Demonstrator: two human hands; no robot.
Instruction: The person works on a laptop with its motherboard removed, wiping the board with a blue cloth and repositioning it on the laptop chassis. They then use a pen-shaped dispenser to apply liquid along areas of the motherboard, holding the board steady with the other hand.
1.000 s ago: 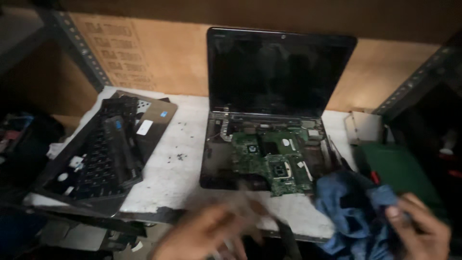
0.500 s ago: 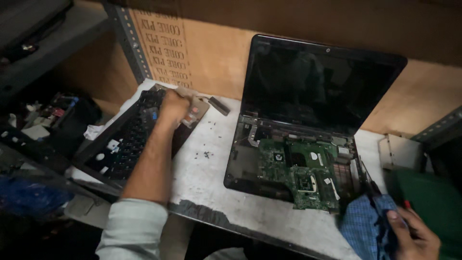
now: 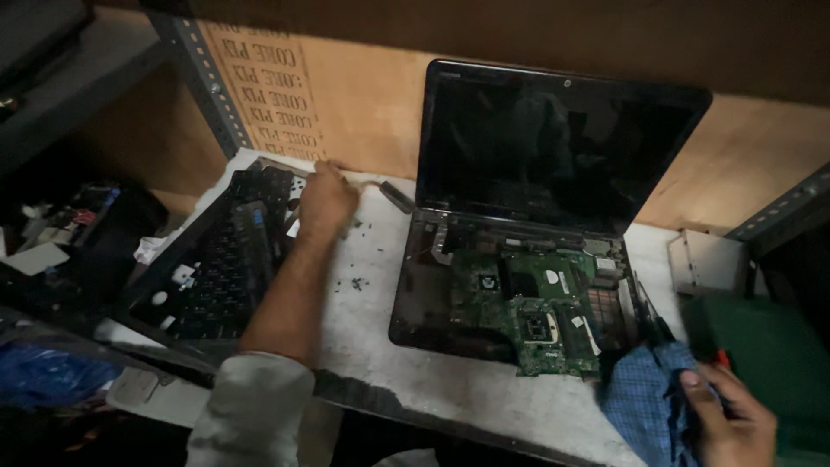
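An open laptop (image 3: pixel 553 147) with its top cover off stands on the white bench (image 3: pixel 372 329), its green motherboard (image 3: pixel 540 307) exposed. To its left lies the removed black keyboard cover (image 3: pixel 220 259). My left hand (image 3: pixel 327 201) reaches over that cover's far right corner, fingers curled on its edge. My right hand (image 3: pixel 731 419) sits at the bottom right, closed on a blue checked cloth (image 3: pixel 644 402). A dark screwdriver (image 3: pixel 650 313) with a red handle pokes out by this hand, next to the laptop's right edge.
Small loose screws (image 3: pixel 356 281) and a grey flat part (image 3: pixel 396 195) lie between the cover and the laptop. A white box (image 3: pixel 705 259) and a green object (image 3: pixel 769 342) stand at the right. Cluttered parts (image 3: pixel 69 229) and a blue bag (image 3: pixel 43 380) fill the left. A metal shelf post (image 3: pixel 203 78) rises behind.
My left arm has reached out from the near edge to the keyboard cover and now rests at its far right corner. The view has swung left. My right hand stays on the cloth.
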